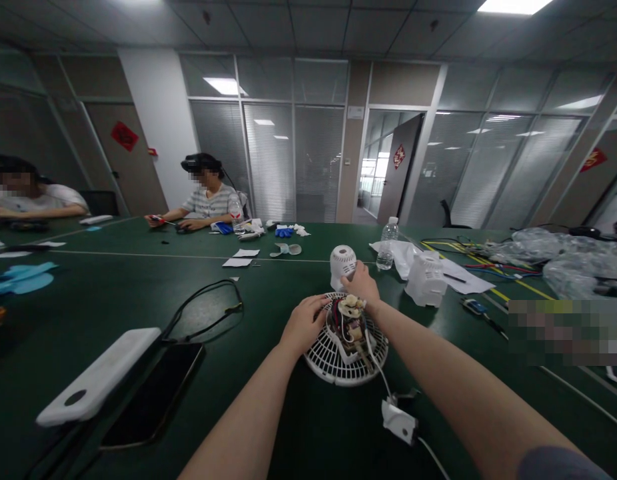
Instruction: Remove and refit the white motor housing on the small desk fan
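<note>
A partly dismantled small fan lies on the table in front of me, its white round grille (333, 373) face down. On top of the grille sits the exposed motor assembly (352, 327) with loose wires and a circuit board. My left hand (304, 323) holds the grille's left side, fingertips near the motor. My right hand (362, 285) reaches past the motor, its fingers closed on a white vented motor cover (343, 259) standing just behind the grille. My fingers hide the cover's lower right side. A white cord runs from the fan to a small white switch box (399, 421).
White plastic housing (426, 280) and a water bottle (389, 244) stand at right, near papers and plastic bags (573, 260). Clear fan blades (286, 250) lie ahead. A power bank (101, 377), phone (156, 393) and black cable are at left. Two people sit across the table.
</note>
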The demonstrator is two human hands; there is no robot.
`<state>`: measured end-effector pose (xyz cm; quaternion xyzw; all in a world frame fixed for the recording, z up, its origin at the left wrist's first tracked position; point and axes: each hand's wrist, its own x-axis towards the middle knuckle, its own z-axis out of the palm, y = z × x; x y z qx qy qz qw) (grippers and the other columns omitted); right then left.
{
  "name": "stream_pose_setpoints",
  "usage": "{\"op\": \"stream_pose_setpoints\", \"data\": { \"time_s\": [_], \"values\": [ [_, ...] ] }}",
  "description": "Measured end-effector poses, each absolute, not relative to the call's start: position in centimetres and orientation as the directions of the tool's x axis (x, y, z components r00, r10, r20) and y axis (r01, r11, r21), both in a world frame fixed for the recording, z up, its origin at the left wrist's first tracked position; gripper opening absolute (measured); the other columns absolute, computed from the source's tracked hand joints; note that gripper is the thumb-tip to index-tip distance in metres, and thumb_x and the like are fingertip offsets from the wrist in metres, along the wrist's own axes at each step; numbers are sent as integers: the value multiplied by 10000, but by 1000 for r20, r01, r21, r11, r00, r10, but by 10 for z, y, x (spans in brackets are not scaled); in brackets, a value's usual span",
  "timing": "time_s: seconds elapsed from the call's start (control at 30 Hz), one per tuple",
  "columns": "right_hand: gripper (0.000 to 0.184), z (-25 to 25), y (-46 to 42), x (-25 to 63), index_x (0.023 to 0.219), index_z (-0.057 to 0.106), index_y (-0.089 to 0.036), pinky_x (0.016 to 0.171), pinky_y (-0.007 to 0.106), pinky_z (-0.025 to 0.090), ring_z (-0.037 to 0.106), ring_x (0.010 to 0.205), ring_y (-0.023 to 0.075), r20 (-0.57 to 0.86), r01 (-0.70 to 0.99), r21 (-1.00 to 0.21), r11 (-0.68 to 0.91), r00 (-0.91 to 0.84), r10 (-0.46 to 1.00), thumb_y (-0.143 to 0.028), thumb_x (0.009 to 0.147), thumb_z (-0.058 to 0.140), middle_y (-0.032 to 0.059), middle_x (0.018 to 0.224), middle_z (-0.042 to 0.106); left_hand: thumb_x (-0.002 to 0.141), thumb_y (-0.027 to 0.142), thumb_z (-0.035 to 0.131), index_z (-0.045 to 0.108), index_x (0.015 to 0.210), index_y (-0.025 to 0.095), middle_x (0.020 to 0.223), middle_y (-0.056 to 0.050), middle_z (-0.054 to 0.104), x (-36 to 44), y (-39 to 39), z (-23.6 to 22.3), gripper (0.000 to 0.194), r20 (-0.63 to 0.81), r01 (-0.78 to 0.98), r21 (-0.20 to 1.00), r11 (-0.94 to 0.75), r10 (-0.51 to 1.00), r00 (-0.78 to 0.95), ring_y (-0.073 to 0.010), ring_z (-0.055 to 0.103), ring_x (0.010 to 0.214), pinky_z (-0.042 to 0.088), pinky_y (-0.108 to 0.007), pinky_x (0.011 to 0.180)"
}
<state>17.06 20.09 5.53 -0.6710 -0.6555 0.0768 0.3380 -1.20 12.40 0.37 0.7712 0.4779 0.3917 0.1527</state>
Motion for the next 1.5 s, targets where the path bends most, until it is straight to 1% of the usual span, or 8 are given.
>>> {"op": "stream_pose_setpoints", "data": {
  "time_s": [0.17,0.43,0.5,0.67,0.77,1.1,1.33,1.5],
  "values": [
    [574,67,190,179,1314,399,-176,897,345,434,572,1114,274,420,760,-632,153,169,892,-469,839,536,155,1294,529,895,284,489,636,1203,254,1301,-31,599,-12,123,4,343,466,610,614,-500,854,230,-210,499,1237,365,-408,1095],
    [565,73,109,206,1287,437,-161,822,345,489,622,963,232,539,599,-732,324,218,814,-559,900,331,131,1123,644,883,270,506,652,1182,247,1286,-41,607,-8,124,1,333,467,610,634,-475,864,187,-216,514,1219,375,-419,1090],
    [640,67,78,213,1390,335,-176,804,373,497,629,923,242,597,629,-671,391,146,789,-545,876,428,125,1107,647,881,283,515,651,1184,248,1285,-47,606,-5,122,0,334,477,615,632,-471,862,169,-219,514,1215,377,-419,1086],
    [854,51,35,216,1488,202,-208,883,492,448,606,993,313,639,850,-267,455,-197,744,-509,793,597,135,1157,629,892,317,505,649,1179,260,1288,-43,602,1,117,2,326,479,615,638,-464,864,155,-218,506,1224,371,-408,1086],
    [843,48,33,211,1505,163,-229,868,494,446,609,994,316,562,881,-214,422,-242,791,-528,819,553,134,1151,639,906,316,475,644,1180,251,1279,-44,607,3,115,4,329,469,612,649,-452,871,146,-214,516,1215,370,-399,1085],
    [882,59,28,215,1511,163,-245,872,485,429,617,1001,324,453,900,-237,366,-231,861,-583,803,567,135,1133,659,951,331,381,601,1231,230,1228,-38,646,6,111,7,370,541,508,640,-577,807,235,-195,567,1139,416,-362,1022],
    [802,62,26,219,1495,171,-329,854,422,470,603,1038,272,407,859,-347,377,-225,885,-497,822,574,80,1295,530,939,281,402,607,1222,238,1222,-37,648,4,114,7,352,541,534,604,-591,797,270,-202,567,1136,417,-390,1013],
    [924,54,27,216,1502,75,-353,834,423,496,610,1024,275,393,836,-420,353,-183,901,-479,775,630,75,1395,433,870,169,465,610,1197,239,1220,-34,641,3,115,7,365,550,532,578,-619,777,307,-199,566,1126,418,-383,1015]
  ]
}}
